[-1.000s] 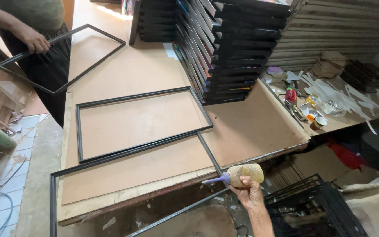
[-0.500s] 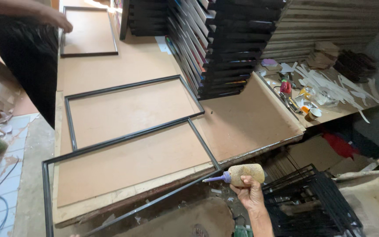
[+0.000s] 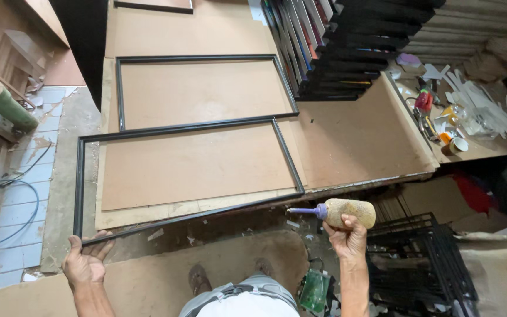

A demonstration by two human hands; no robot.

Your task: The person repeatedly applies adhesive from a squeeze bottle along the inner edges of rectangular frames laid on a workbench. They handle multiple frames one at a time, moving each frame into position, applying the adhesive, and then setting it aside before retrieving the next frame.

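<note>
A large black rectangular frame (image 3: 178,128) lies partly on the brown board table (image 3: 353,135) and hangs over its near edge. My left hand (image 3: 86,262) touches the frame's near left corner from below, fingers spread. My right hand (image 3: 346,233) grips a glue bottle (image 3: 341,212) with a purple nozzle pointing left, just below the frame's near right corner. A second black frame (image 3: 203,58) lies flat on the table behind the first.
A tall stack of black frames (image 3: 347,44) stands at the back right. Scraps, tape and small bottles (image 3: 450,114) clutter the right end. A black wire crate (image 3: 426,264) sits by my right side. Cables (image 3: 7,211) lie on the tiled floor at left.
My left hand has come into view and now touches the near frame's corner. The other person at the back left has gone out of view. The view has tilted down toward my feet.
</note>
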